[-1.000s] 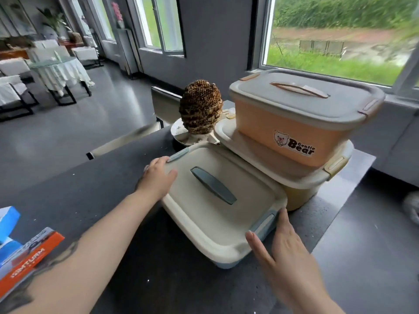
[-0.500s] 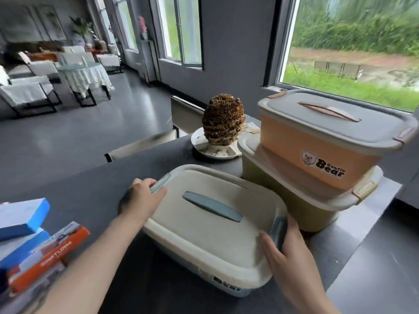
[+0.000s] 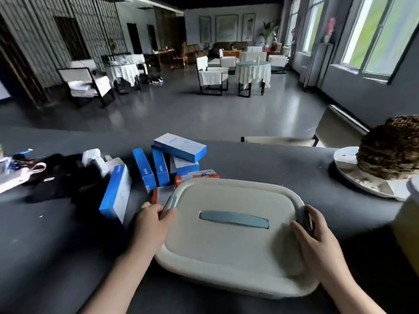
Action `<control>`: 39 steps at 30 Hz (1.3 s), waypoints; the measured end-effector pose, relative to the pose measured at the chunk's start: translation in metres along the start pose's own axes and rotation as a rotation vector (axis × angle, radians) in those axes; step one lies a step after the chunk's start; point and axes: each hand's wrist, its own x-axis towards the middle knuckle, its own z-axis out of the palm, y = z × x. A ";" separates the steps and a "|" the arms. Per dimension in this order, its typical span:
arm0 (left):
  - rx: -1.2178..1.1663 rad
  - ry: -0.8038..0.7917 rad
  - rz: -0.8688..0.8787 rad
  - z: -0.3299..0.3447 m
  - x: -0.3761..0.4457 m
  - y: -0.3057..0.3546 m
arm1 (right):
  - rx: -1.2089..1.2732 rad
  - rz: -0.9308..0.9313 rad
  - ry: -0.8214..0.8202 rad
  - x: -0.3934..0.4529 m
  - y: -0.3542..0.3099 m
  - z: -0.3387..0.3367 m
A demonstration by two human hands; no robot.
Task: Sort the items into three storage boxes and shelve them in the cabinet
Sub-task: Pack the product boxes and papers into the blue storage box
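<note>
A cream-lidded storage box [image 3: 229, 243] with a blue-grey handle sits in front of me on the dark table [image 3: 56, 245]. My left hand [image 3: 152, 223] grips its left end at the side latch. My right hand [image 3: 315, 234] grips the right end, fingers curled round the latch there. Just behind and left of the box lie several blue cartons [image 3: 158, 164] and an orange-and-white package [image 3: 197, 175]. A yellow storage box [image 3: 408, 227] shows only as a sliver at the right edge.
A brown honeycomb-like ball [image 3: 390, 148] stands on a white plate [image 3: 353, 180] at the right. Black cloth [image 3: 65, 175] and small items lie at the far left of the table. Chairs and draped tables fill the room beyond.
The cream-lidded box has moved left along the table with both hands on its ends. My view has swung left; the stacked orange box has left view and the blue cartons are now in sight.
</note>
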 end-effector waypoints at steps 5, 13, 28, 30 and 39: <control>0.063 0.045 -0.074 -0.025 -0.011 -0.029 | -0.025 -0.035 -0.087 0.001 -0.009 0.029; 0.144 0.029 0.286 -0.001 -0.018 0.011 | -0.053 0.041 -0.034 -0.011 -0.017 0.034; 0.218 -0.295 0.543 0.043 -0.012 0.037 | -0.456 0.024 0.127 -0.022 -0.030 0.034; 0.230 -0.291 0.553 0.043 -0.012 0.037 | -0.514 0.005 0.151 -0.021 -0.029 0.036; 0.098 -0.270 0.581 0.045 -0.011 0.040 | -0.603 -0.038 0.267 -0.021 -0.026 0.030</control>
